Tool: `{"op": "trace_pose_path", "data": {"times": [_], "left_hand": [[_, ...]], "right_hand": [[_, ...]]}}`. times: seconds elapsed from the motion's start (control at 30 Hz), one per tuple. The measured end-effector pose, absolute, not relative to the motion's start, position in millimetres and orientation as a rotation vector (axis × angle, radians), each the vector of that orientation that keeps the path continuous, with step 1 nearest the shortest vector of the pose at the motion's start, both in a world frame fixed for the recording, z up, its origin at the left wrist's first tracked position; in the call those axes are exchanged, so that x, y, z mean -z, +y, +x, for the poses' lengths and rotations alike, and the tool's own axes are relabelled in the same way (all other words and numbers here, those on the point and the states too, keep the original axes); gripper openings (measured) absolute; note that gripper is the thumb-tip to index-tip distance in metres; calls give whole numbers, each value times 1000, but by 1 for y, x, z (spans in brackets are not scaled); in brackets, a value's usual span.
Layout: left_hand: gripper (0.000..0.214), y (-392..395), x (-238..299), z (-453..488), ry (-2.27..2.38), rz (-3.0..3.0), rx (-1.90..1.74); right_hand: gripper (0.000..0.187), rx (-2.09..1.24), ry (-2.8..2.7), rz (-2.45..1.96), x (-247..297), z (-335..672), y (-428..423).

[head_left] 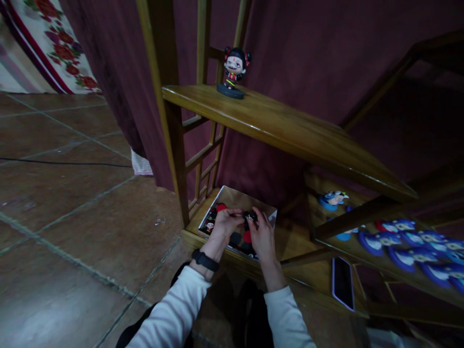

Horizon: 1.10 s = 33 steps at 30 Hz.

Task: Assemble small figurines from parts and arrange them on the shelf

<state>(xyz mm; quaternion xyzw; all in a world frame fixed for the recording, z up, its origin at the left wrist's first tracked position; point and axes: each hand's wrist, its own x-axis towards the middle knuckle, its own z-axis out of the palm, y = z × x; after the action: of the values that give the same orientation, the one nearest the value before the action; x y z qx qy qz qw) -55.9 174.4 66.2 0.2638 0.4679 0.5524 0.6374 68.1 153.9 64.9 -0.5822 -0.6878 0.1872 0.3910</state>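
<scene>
Both of my hands are over an open cardboard box (266, 205) on the low wooden shelf. Between them they hold a small dark figurine (249, 216). My left hand (227, 223), with a black band on its wrist, pinches it from the left. My right hand (261, 232) has its fingers closed on its right side. Inside the box lie more figurine parts: a small figurine with a pale face (210, 225), a red round piece (221, 207) and a dark round base (235, 239). My hands hide part of the box's contents.
A black-haired figurine (234, 72) stands on the upper wooden shelf (282, 118). Several blue figurines (409, 258) lie on the shelf to the right. A phone (342, 282) rests near the lower shelf's front edge. Slatted shelf posts (174, 145) rise at the left.
</scene>
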Motion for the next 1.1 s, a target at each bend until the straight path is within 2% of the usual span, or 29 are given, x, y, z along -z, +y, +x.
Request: {"op": "trace_pose_path", "data": {"times": [0.2, 0.4, 0.67, 0.87, 1.1], "left_hand": [[25, 178, -61, -53, 1106, 620, -1315], [27, 179, -56, -59, 1143, 521, -1294], [23, 181, -49, -69, 978, 298, -1112], [14, 180, -53, -66, 958, 331, -1078], [18, 176, -56, -65, 951, 410, -1128]], "right_hand": [[43, -592, -1725, -1439, -67, 66, 156], [64, -971, -1389, -1203, -58, 65, 166], [32, -1245, -1018, -1188, -53, 60, 164], [29, -1294, -881, -1165, -60, 55, 167], [29, -1256, -934, -1167, -60, 62, 169]]}}
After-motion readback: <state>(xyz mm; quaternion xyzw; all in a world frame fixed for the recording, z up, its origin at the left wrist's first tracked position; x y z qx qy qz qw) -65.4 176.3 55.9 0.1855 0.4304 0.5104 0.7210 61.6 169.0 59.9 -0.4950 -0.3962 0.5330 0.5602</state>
